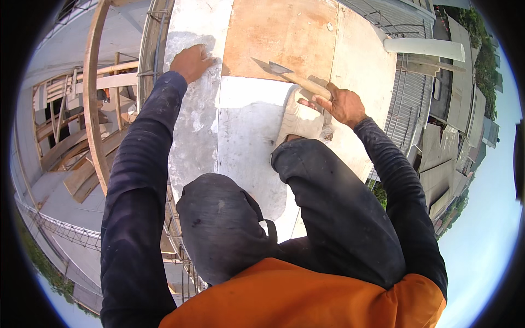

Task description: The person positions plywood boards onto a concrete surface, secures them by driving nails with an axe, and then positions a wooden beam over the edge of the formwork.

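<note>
My left hand (192,63) rests on a stained grey-white panel (194,112) at the upper left of the work surface, fingers bent and a little apart. My right hand (342,104) grips the wooden handle of a hammer-like tool (309,86), whose pointed metal head lies leftward over a tan plywood panel (279,27). Just below that hand is my cream-coloured shoe (295,120) on the panels, under my bent, dark-trousered knee. A white panel (246,126) lies between my hands.
Timber posts (91,98) and rebar (156,22) border the left edge, with a lower level of lumber (82,180) beyond. A white pipe (424,48) juts from the upper right; corrugated sheeting (402,104), roofs and trees lie below the right edge.
</note>
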`<state>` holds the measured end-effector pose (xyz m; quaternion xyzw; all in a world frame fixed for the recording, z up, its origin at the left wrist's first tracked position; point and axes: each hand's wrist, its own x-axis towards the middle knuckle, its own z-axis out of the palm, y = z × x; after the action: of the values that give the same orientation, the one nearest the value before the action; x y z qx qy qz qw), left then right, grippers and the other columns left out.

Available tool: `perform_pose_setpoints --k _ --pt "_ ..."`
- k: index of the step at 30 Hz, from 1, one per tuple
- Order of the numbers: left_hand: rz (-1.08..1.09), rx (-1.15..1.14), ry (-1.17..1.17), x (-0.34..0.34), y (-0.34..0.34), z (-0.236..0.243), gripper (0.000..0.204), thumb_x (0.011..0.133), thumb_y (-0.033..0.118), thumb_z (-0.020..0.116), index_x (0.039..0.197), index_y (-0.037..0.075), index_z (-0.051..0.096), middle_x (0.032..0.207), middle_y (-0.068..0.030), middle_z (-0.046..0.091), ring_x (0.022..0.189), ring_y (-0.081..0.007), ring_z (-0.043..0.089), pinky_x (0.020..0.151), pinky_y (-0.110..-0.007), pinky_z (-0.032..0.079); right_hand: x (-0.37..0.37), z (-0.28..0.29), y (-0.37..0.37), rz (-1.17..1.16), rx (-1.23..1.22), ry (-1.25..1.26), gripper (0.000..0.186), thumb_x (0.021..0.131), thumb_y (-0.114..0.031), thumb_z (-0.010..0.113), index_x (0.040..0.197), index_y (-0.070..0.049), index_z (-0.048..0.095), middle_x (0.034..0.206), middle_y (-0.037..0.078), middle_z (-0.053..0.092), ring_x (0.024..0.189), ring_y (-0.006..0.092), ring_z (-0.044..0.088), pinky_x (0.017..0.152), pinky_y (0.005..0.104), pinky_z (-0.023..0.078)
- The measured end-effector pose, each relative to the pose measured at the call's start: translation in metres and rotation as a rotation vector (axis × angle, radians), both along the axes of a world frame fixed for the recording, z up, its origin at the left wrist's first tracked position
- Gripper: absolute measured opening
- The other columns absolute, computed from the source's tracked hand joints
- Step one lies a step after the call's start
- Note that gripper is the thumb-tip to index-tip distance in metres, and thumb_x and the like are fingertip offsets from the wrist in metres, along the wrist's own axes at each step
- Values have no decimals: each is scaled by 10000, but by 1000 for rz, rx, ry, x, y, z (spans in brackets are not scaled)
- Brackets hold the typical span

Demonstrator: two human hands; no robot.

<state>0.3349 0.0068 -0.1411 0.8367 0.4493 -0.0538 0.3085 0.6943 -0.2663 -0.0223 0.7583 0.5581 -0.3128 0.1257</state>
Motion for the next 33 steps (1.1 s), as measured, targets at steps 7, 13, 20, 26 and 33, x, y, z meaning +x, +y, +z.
perform_pose_setpoints --k 7,13,20,26,33 --pt "292 -566 -394 28 -34 20 240 1002 308 716 953 79 666 815 -34 673 732 -193 614 724 -359 514 -26 -5 -10 -311 315 255 834 944 -684 739 1393 14 659 953 197 791 889 315 792 834 453 612" --pt "247 -1593 -1120 104 -79 99 198 1031 228 563 1124 64 624 766 16 493 758 -129 496 701 -290 439 -76 41 55 -798 279 1006 289 967 -212 795 1090 35 709 649 45 609 483 130 558 477 303 477" --pt "318 -1700 -1102 119 -97 120 197 1007 210 520 1135 87 607 797 2 495 773 -127 486 706 -291 434 -84 41 50 -1056 451 1131 140 959 -42 732 1064 50 721 708 48 644 535 136 588 483 310 499" --pt "317 -1731 -996 121 -107 134 217 996 221 507 1181 131 574 831 16 497 766 -115 464 737 -284 417 -82 36 32 -1091 482 1201 140 969 -41 718 1075 51 722 732 58 661 579 138 617 504 319 517" --pt "341 -1632 -965 147 -87 157 180 980 207 517 1146 144 549 804 34 491 731 -105 451 708 -276 401 -62 38 48 -1158 513 1272 192 973 -36 693 1136 66 688 761 71 673 604 143 638 521 319 530"
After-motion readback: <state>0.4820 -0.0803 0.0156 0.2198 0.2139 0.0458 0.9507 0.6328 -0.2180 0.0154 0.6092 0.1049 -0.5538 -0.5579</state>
